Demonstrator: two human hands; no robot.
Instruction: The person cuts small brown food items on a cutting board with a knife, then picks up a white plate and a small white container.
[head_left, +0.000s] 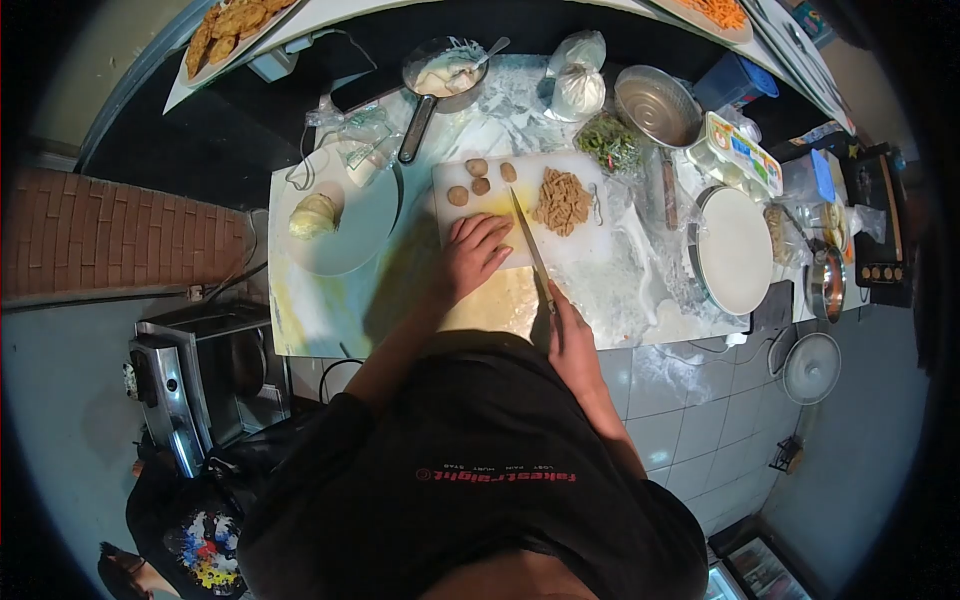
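My right hand (572, 340) grips a long kitchen knife (530, 238) by its handle, the blade reaching over the white cutting board (450, 215). Left of the blade, my left hand (472, 258) is closed with its fingertips down on the board; whatever lies under them is hidden. Several small brown round pieces, perhaps meatballs (480, 186), sit near the board's far edge, one of them (508, 172) close to the knife tip. A pile of brown cut strips (563, 203) lies to the right of the blade.
On the left, a large plate (350, 250) holds a pale cabbage-like piece (314, 216). Behind the board stand a pan (425, 108), a white-filled bag (578, 92), bagged greens (610, 140) and a metal bowl (658, 105). White plates (735, 250) and an egg carton (742, 152) are at right.
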